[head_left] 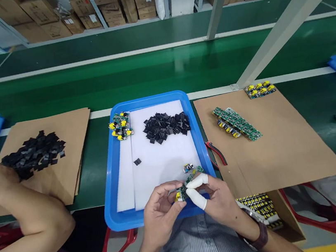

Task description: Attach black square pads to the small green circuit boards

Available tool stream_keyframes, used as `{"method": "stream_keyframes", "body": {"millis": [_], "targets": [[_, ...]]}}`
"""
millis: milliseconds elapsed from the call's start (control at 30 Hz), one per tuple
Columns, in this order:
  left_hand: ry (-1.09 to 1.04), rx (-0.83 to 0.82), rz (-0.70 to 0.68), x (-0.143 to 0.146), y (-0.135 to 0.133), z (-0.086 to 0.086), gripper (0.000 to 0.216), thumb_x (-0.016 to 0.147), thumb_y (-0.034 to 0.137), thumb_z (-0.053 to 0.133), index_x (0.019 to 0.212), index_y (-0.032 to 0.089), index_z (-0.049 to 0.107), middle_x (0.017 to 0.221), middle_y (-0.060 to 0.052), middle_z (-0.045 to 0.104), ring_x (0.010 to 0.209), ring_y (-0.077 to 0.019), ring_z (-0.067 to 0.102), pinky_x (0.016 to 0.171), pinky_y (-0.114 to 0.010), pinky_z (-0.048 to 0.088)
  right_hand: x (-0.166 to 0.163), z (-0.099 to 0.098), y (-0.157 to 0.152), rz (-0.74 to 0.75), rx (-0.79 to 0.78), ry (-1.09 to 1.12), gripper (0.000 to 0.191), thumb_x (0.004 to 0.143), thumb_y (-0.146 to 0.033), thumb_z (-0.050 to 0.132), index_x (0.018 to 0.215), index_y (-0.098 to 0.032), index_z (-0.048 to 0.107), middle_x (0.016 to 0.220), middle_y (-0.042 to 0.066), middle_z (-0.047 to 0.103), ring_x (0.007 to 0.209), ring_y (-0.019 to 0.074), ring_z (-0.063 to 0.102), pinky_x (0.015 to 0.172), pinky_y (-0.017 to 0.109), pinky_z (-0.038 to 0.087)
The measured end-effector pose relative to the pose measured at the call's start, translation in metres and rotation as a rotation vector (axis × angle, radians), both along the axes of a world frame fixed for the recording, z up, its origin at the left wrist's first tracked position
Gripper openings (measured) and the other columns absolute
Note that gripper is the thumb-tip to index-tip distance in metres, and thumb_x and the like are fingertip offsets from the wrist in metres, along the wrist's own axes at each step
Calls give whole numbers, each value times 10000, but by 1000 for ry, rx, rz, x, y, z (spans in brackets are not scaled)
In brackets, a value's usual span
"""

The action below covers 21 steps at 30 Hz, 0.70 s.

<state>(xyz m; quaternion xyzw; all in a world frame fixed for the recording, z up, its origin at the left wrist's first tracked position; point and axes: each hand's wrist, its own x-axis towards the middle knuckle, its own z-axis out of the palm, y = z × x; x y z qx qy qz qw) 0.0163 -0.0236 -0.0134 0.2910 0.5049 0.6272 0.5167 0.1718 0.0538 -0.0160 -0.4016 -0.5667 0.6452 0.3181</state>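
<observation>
My left hand (159, 217) pinches a small green circuit board (182, 193) with a yellow part on it, over the near edge of a blue tray (110, 192). White finger covers sit on the thumb and a finger of my right hand (218, 198), which is closed on the same board from the right. More green board shows behind those fingertips, partly hidden. Just beyond lies a small loose component cluster (188, 167). Inside the tray, a heap of black pieces (166, 126) rests on a white sheet (165, 176), with several populated boards (121, 126) at the left.
Right of the tray are red-handled pliers (216, 153) and cardboard (272, 157) bearing circuit board strips (238, 124). A box of boards (286, 226) stands below. To the left, a co-worker's arm (32, 207) reaches toward another black heap (36, 153). A slanted metal post (278, 23) rises behind.
</observation>
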Motion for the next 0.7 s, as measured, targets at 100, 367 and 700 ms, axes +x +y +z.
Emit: {"method": "stream_keyframes", "body": {"millis": [100,367,700], "targets": [[1,15,3,0,0,-1,300,846,61,787,1087,231,736,1139,-72,751,1183,-242,686,1044,-379,566,0,0,-1,-18,32,14,81,832,-141,696,862,-212,720,859,31,737,768,168,693,726,267,571],[7,30,-16,0,-1,-2,325,862,34,762,1101,252,731,1158,-53,739,1202,-229,676,1052,-348,562,-1,2,1,3,64,28,118,835,-113,670,854,-217,722,846,19,727,760,154,677,722,252,561],[77,72,0,2,-1,-8,357,850,18,764,1113,256,732,1134,-59,749,1201,-242,683,1035,-358,583,1,1,1,24,197,-63,92,843,-124,652,818,-208,679,810,3,679,763,156,640,727,270,527]]}}
